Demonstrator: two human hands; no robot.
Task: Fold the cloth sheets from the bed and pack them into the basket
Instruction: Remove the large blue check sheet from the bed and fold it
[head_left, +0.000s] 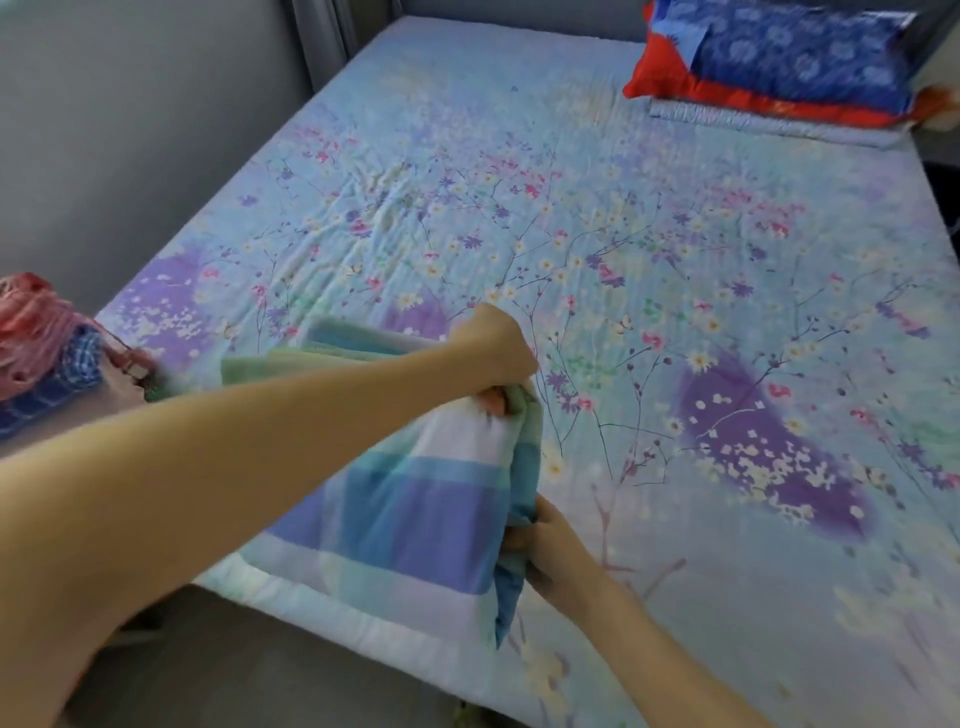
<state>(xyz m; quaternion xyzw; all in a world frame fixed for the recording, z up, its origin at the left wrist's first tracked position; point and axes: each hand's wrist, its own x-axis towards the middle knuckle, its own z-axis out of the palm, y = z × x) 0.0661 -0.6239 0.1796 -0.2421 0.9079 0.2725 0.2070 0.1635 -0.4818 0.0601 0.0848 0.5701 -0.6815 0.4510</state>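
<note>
checked cloth (410, 499), blue, teal, green and white, partly folded into layers at the near left corner of the bed (571, 218); item in progress. left hand (498, 348) reaches across from the left, fingers curled tight over the cloth's upper right corner, lifting that edge off the mattress. right hand (545, 540) lower down, fingers wrapped round the bunched right edge of the same cloth, gripping it just beside the bed's near edge. both hands thus closed on the one cloth, none free. cloth lies over the floral bedsheet (675, 291), which stays spread flat across the mattress with a few creases near the middle. basket (124, 364) only partly in view at the far left edge, its form hard to make out; inside or on it, a pink-red cloth (26, 322) above a blue checked cloth (67, 374), both looking folded and stacked. judged progress: at least two pieces appear packed already; the checked cloth is mid-fold, with one or more folds probably left before it is compact enough to carry left to the basket. no other loose sheets show on the bed, so this may be the last, though the view does not cover everything. at the head of the bed, a blue and red pillow (779, 57) on a folded pale blanket (753, 122), well apart from the work.
</note>
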